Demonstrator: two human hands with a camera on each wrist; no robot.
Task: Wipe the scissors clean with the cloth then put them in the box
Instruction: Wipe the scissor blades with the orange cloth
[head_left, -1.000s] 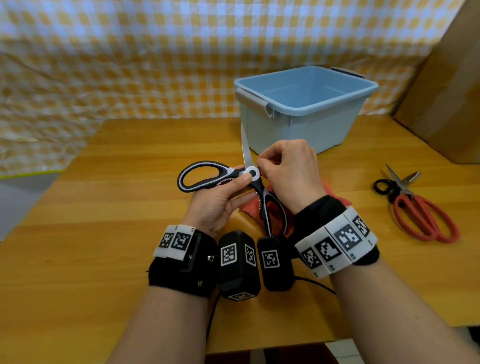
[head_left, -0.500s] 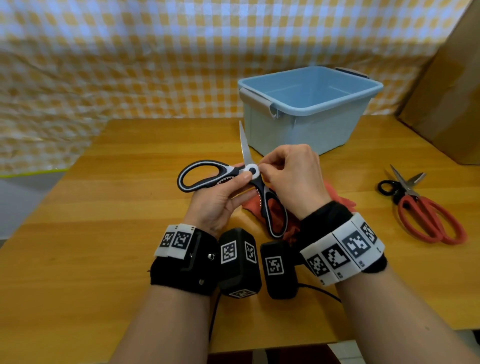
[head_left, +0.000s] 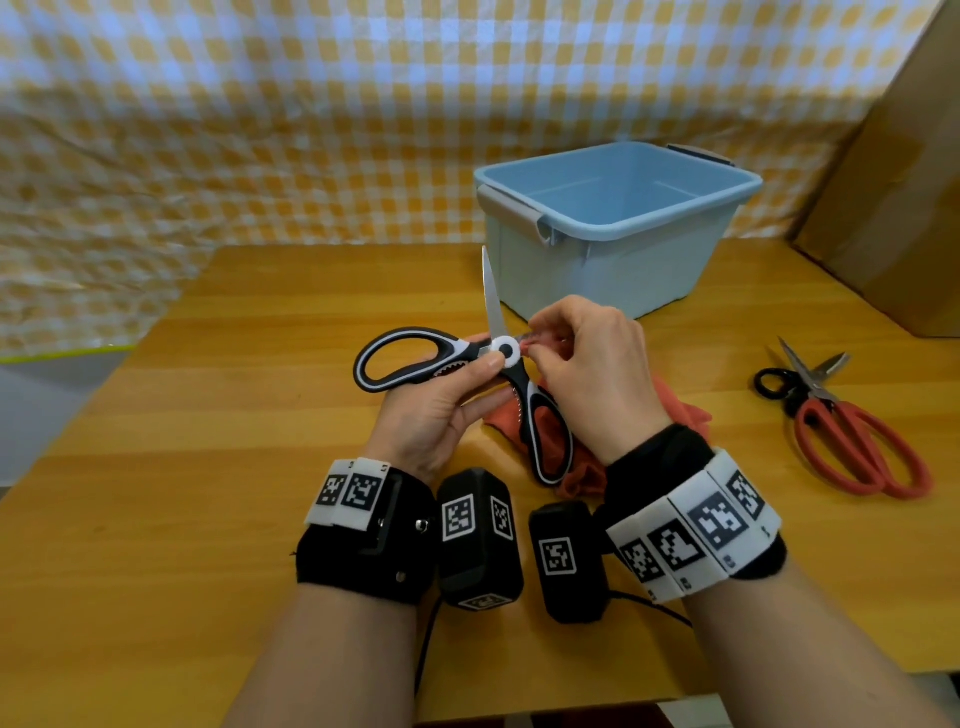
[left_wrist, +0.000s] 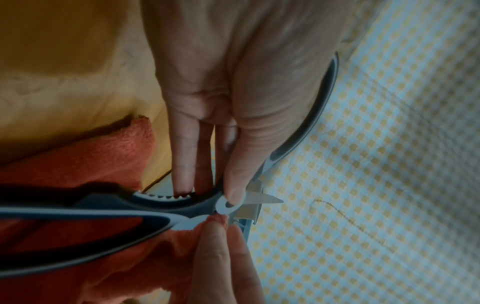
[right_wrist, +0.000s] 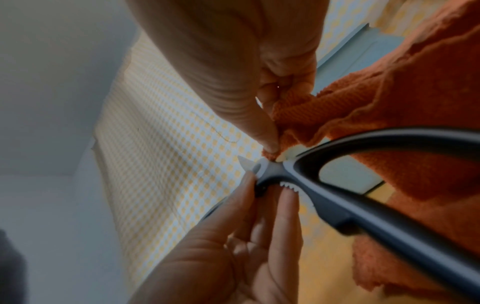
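Note:
Black-and-white kitchen scissors (head_left: 415, 358) are held spread wide above the table, one blade (head_left: 491, 296) pointing up. My left hand (head_left: 441, 405) pinches them at the white pivot (head_left: 505, 349), thumb on the pivot (left_wrist: 233, 197), fingers behind. My right hand (head_left: 587, 374) pinches the orange cloth (head_left: 685, 410) against the scissors just right of the pivot (right_wrist: 270, 152). The rest of the cloth hangs below onto the table (left_wrist: 78, 156). The light-blue box (head_left: 618, 228) stands open behind the hands.
Red-handled scissors (head_left: 852, 441) lie on the wooden table (head_left: 156, 467) at the right. A cardboard box (head_left: 904, 197) stands at the far right. A yellow checked cloth (head_left: 260, 130) hangs behind the table.
The right hand has slid the cloth down the blade to the pivot; the upright blade now shows bare. The left hand keeps its hold.

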